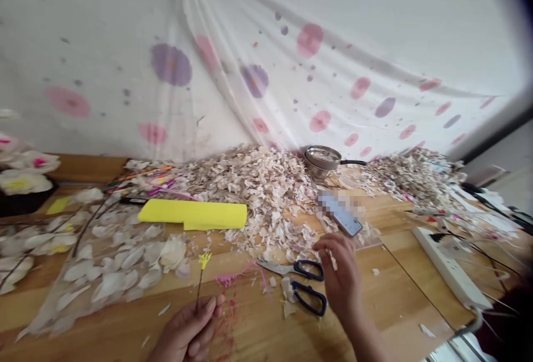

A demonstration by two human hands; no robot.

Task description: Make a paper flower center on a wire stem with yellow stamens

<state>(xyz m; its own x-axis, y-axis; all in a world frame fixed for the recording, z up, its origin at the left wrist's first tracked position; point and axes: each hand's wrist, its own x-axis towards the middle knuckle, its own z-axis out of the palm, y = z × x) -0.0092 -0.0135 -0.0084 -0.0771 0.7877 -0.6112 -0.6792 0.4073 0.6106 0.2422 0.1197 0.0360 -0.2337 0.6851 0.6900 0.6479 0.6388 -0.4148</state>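
My left hand is closed at the bottom of the view, thumb and fingers pinching a thin dark stem. A small fringed yellow flower centre tops this upright stem. To the right, my right hand is raised over the table with loosely bent fingers, and I see nothing held in it. Beside it, scissors with dark blue handles lie spread, their blades pointing left. A phone, partly blurred out, lies just behind the right hand. Pink fringed scraps lie between my hands.
A yellow folded sheet lies in front of a large heap of pale petals. Loose white petals spread over plastic at left. A metal pan stands at the back. A white power strip with cables lies at right.
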